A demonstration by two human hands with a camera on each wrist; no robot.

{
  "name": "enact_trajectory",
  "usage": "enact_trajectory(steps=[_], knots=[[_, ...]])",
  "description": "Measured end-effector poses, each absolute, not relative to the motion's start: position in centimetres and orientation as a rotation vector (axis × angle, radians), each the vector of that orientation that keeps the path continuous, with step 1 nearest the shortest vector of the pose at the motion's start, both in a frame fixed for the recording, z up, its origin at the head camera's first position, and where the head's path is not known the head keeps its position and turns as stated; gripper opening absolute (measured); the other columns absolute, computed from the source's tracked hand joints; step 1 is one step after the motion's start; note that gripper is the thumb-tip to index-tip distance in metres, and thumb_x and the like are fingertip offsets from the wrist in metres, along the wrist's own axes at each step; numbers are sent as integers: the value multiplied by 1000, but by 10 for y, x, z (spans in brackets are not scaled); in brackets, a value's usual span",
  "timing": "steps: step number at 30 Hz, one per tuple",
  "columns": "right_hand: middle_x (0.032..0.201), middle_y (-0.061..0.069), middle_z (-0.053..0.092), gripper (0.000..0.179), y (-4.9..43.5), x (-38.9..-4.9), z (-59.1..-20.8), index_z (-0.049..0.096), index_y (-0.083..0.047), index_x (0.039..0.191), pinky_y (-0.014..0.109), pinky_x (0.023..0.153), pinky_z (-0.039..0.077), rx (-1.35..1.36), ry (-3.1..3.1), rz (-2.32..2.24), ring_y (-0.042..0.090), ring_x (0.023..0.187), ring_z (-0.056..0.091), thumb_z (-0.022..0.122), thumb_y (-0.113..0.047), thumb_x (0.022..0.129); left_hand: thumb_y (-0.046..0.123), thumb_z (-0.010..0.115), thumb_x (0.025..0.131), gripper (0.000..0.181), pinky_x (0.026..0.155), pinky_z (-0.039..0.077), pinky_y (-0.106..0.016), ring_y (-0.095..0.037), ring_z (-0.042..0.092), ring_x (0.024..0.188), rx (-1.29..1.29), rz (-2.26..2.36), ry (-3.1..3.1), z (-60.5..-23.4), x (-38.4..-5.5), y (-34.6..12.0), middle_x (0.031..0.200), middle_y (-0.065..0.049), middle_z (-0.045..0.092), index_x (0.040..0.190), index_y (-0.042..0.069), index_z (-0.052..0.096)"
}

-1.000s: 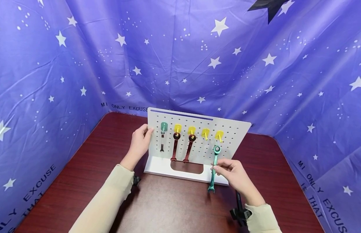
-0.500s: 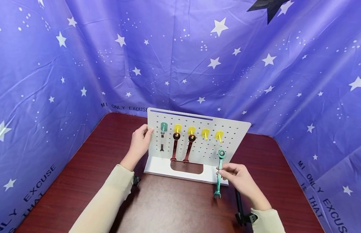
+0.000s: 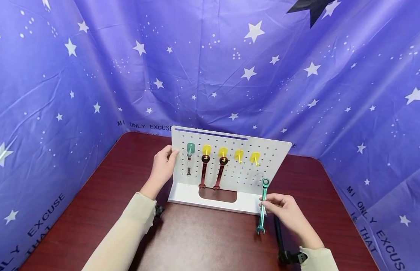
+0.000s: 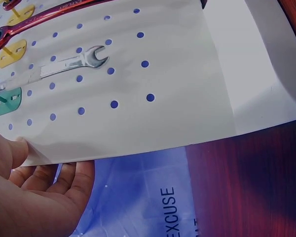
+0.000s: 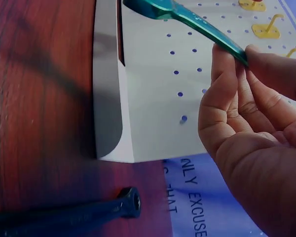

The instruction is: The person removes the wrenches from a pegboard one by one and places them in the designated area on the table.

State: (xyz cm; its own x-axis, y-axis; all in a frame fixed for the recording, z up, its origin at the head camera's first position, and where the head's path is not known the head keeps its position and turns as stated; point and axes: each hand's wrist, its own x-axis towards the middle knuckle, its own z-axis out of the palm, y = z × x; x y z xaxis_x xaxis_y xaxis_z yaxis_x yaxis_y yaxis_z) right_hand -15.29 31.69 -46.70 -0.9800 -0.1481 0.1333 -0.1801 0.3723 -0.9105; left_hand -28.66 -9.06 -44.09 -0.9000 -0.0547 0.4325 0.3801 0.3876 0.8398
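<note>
My left hand (image 3: 164, 163) grips the left edge of a white pegboard (image 3: 235, 177), thumb in front and fingers behind it, as the left wrist view shows. My right hand (image 3: 287, 212) pinches a green ratchet wrench (image 3: 263, 207) by its middle, between thumb and fingertips. That wrench stands nearly upright, ring end up, in front of the board's lower right corner. A silver wrench (image 4: 71, 64) hangs from a green hook (image 4: 7, 101). Two red wrenches (image 3: 203, 173) hang from yellow hooks. Farther right, two yellow hooks (image 3: 255, 158) bear nothing.
A dark bar with a ringed end (image 5: 130, 201) lies on the reddish-brown table (image 3: 196, 241), right of the board. The board's base has a cutout (image 3: 217, 195). A blue star-patterned curtain (image 3: 210, 67) surrounds the table at the back and sides.
My right hand has moved right and toward me with the green ratchet wrench, away from the rightmost yellow hook. My left hand has stayed on the pegboard's edge.
</note>
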Motion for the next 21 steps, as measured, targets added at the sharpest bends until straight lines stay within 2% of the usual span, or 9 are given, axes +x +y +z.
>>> enact_trajectory(steps=[8, 15, 21], knots=[[86, 9, 72, 21, 331, -146, -469, 70, 11, 109, 34, 67, 57, 203, -2605, 1695, 16, 72, 66, 71, -5, 96, 15, 61, 104, 17, 59, 45, -36, -25, 60, 70, -282, -1519, -2261, -443, -288, -89, 88, -14, 71, 97, 1, 66], [94, 19, 73, 24, 341, -141, -472, 68, 14, 111, 31, 70, 57, 165, -2608, 1751, 15, 77, 67, 69, -7, 98, 15, 61, 104, 16, 59, 46, -36, -25, 62, 71, -278, -1518, -2268, -445, -287, -88, 89, -14, 72, 97, 1, 66], [91, 18, 73, 27, 346, -142, -473, 67, 15, 112, 32, 69, 57, 145, -2614, 1752, 15, 76, 67, 69, -8, 98, 13, 62, 103, 16, 59, 45, -34, -25, 62, 71, -283, -1514, -2249, -442, -287, -90, 87, -15, 72, 97, 0, 67]])
